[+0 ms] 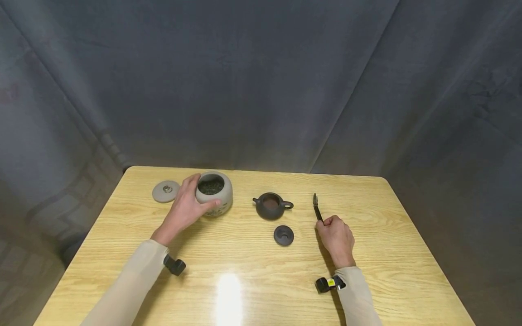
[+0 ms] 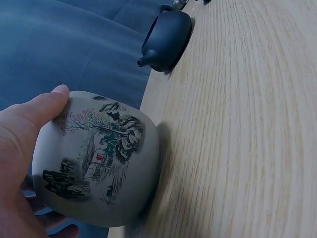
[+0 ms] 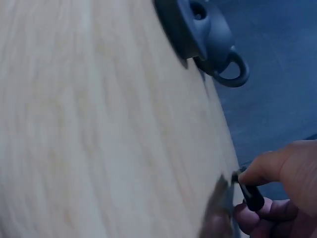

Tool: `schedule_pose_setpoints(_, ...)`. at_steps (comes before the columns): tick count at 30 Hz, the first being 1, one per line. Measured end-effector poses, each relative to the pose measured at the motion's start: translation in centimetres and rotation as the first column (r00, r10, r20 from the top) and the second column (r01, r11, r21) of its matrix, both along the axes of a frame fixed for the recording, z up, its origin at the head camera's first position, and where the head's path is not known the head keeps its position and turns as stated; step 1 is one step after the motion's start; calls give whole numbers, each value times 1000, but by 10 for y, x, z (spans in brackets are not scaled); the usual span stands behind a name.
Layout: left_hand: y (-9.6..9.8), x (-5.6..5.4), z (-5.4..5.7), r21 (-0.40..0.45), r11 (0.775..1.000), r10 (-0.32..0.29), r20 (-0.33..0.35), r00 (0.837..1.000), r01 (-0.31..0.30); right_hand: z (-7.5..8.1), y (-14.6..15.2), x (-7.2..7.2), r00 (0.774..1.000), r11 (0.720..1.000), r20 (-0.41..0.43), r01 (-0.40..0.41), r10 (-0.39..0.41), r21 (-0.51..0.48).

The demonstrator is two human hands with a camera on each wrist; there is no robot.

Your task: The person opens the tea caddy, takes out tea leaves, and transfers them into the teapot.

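My left hand (image 1: 188,206) grips a pale grey ceramic jar (image 1: 225,206) at the left, thumb on its near side and fingers round the far left. The jar is open at the top, with dark dried leaves (image 1: 210,185) inside. A painted landscape covers its side (image 2: 99,153) in the left wrist view. At the right, my right hand (image 1: 336,238) pinches a slim black-handled tool (image 1: 317,209) between thumb and fingers; its narrow end points away from me. What kind of tool it is I cannot tell. Between the hands stands a small dark teapot (image 1: 270,214), uncovered.
The dark round teapot lid (image 1: 283,235) lies in front of the teapot. Left of the jar lies its pale round lid (image 1: 163,194), with a ring-like knob. Everything is on a light wooden table (image 1: 253,258); grey curtains (image 1: 244,90) hang behind and at both sides.
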State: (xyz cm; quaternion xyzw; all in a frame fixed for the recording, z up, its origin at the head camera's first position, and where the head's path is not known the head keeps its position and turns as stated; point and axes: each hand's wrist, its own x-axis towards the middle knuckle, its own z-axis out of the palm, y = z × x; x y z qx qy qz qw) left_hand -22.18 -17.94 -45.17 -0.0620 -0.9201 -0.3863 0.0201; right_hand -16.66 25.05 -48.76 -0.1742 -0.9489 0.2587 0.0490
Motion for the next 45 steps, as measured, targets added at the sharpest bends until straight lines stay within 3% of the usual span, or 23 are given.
schedule_pose_setpoints(10, 0, -3, 0, 3, 1000, 6, -14, 1000, -6, 17, 9, -1, 991, 999, -129, 34, -39, -35)
schedule_pose_setpoints(18, -1, -4, 1, 6, 1000, -2, -13, 1000, 2, 30, 15, -5, 943, 993, -327, 33, -68, -111)
schedule_pose_setpoints(25, -1, -4, 1, 8, 1000, 4, -9, 1000, -4, 47, 11, -5, 913, 975, -399, -2, -89, -221)
schedule_pose_setpoints(30, -3, -4, 0, 4, 1000, 3, -11, 1000, -3, 61, 5, -3, 911, 940, -406, -75, -71, -333)
schedule_pose_setpoints(35, -4, -3, -1, 4, 1000, 4, -18, 1000, -3, 76, -5, -1, 913, 875, -407, -176, -26, -451)
schedule_pose_setpoints(45, -4, -2, -5, 9, 1000, 11, -31, 999, -11, 93, -27, 1, 890, 802, -455, -287, 21, -524)
